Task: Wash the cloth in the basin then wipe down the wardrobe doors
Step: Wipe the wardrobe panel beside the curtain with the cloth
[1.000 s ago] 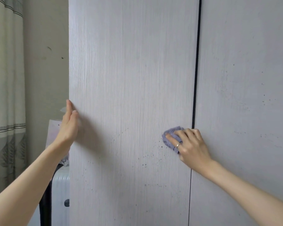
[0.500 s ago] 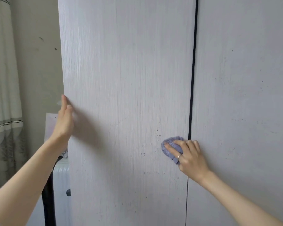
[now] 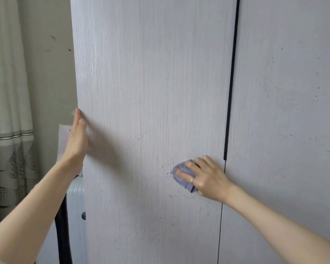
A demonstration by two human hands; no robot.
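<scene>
- The small folded lilac-blue microfibre cloth lies flat against the pale, wood-grained left wardrobe door, low on its right-hand part, close to the seam between the two doors.
- The right hand covers most of the cloth: its fingers are stretched out and spread over the fabric, pressing it onto the door rather than pinching it. A thin ring sits on one of these fingers.
- Cloth shows beyond the fingertips on the left and below the hand, where a folded corner sticks out.
- Just left of and below the pressed cloth, small dark specks dot the door surface.
- Right of the hand runs the dark vertical gap between the doors; it is wide and dark above the hand and narrows to a thin line below the wrist.
- Beyond that gap is the plainer grey right wardrobe door, also speckled with small marks.
- Well to the left of the cloth and somewhat higher, the left hand rests edge-on at the outer left edge of the left door, fingers straight and held together, holding nothing.
- Behind that hand is a cream wall with a few dark marks, and further left a pale curtain with grey bands.
- Below the left forearm stand a white ribbed suitcase and a black curved bar.
</scene>
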